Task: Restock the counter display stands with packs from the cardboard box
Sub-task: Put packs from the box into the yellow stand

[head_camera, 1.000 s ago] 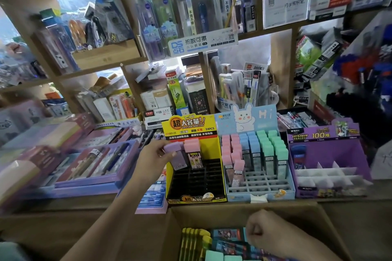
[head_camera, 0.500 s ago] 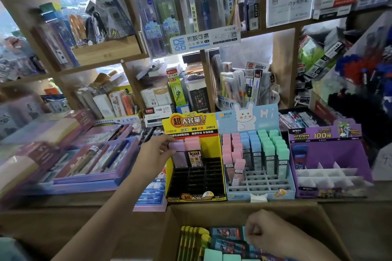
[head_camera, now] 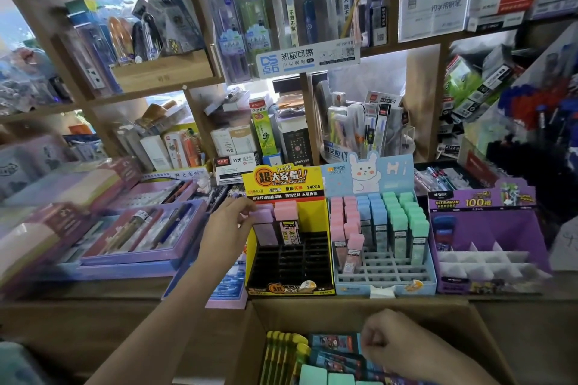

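at the back-left corner of the yellow stand [head_camera: 283, 180], the left hand [head_camera: 230, 222] pinches the top of a purple pack [head_camera: 265, 230], fingers curled round its cap. the pack stands upright in its slot, touching a pink pack [head_camera: 286, 217] on its right. the blue stand [head_camera: 384, 286] and purple stand [head_camera: 488, 222] sit further right. down in the box [head_camera: 359, 305], the right hand [head_camera: 397, 350] is curled over loose packs [head_camera: 331, 348]; whether it grips one, i cannot tell.

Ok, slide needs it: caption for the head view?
Left hand holds purple pack in yellow stand; right hand in cardboard box.
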The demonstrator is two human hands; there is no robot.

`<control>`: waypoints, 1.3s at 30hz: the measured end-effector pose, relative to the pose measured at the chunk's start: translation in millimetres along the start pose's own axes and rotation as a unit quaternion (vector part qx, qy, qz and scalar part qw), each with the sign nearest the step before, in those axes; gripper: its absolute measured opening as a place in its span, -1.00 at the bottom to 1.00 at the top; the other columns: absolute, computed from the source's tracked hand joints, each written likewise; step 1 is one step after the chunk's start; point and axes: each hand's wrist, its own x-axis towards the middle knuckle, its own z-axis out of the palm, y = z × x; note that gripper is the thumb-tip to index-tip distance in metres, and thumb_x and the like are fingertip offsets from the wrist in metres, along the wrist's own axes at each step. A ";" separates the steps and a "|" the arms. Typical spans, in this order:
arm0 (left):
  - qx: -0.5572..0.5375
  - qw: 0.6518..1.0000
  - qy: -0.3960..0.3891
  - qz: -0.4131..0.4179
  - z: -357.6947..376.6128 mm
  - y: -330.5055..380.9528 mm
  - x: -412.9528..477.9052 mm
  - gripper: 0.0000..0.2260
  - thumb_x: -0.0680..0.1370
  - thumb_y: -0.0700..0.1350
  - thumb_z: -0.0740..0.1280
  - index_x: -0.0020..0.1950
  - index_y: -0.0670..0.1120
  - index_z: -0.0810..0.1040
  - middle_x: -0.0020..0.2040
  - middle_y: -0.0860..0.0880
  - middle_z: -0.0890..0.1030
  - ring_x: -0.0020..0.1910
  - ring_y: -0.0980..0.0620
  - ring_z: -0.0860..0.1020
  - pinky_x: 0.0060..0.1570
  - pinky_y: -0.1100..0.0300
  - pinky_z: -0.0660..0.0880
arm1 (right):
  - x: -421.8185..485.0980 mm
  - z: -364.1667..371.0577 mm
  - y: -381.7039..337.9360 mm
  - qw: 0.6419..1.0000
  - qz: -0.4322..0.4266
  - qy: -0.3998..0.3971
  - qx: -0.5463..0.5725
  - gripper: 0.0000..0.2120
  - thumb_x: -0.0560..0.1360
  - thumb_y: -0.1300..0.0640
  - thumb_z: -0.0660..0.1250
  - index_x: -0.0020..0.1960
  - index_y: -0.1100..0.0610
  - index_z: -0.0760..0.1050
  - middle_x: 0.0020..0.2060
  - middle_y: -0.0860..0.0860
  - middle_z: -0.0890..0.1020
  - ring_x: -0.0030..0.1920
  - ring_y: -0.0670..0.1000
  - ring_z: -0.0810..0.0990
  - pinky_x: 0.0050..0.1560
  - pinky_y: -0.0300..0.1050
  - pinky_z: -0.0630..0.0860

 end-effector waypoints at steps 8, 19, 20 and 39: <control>-0.038 0.998 0.037 -0.044 1.7 21.5 -27.6 -0.74 0.55 -0.25 0.38 0.20 0.00 0.55 0.13 0.03 0.48 -0.09 0.15 0.52 -0.15 0.35 0.40 | -1.3 1.6 -0.7 0.999 -0.006 0.010 0.052 -0.93 0.53 0.04 0.47 -0.12 -0.02 0.71 -0.19 -0.09 0.74 -0.20 -0.16 0.67 -0.15 -0.25 0.55; -0.166 0.979 -0.105 -0.058 29.4 78.8 -139.8 -0.82 0.55 -0.19 0.41 0.02 0.10 0.58 -0.08 0.15 0.58 -0.06 0.24 0.54 -0.13 0.38 0.47 | -20.3 3.4 -11.5 0.998 -0.056 0.011 0.042 -0.97 0.55 0.04 0.45 -0.02 -0.06 0.67 -0.21 -0.10 0.69 -0.22 -0.21 0.64 -0.21 -0.29 0.53; -0.167 0.975 -0.132 -0.069 33.6 80.4 -147.9 -0.83 0.55 -0.20 0.41 0.03 0.08 0.59 -0.09 0.14 0.60 -0.07 0.24 0.55 -0.13 0.39 0.48 | -24.3 2.9 -11.5 0.998 -0.056 0.005 0.027 -0.96 0.54 0.04 0.46 -0.01 -0.07 0.66 -0.22 -0.11 0.68 -0.23 -0.21 0.64 -0.23 -0.30 0.51; -0.235 0.843 -0.465 -0.131 80.3 97.0 -238.1 -0.78 0.43 0.04 0.48 0.03 0.21 0.55 -0.13 0.24 0.65 -0.12 0.30 0.61 -0.07 0.21 0.61 | -104.7 28.4 29.8 0.985 0.114 -0.069 -0.109 -0.27 0.39 -0.04 0.60 0.44 -0.15 0.29 0.08 -0.26 0.42 0.11 -0.16 0.50 0.02 -0.20 0.51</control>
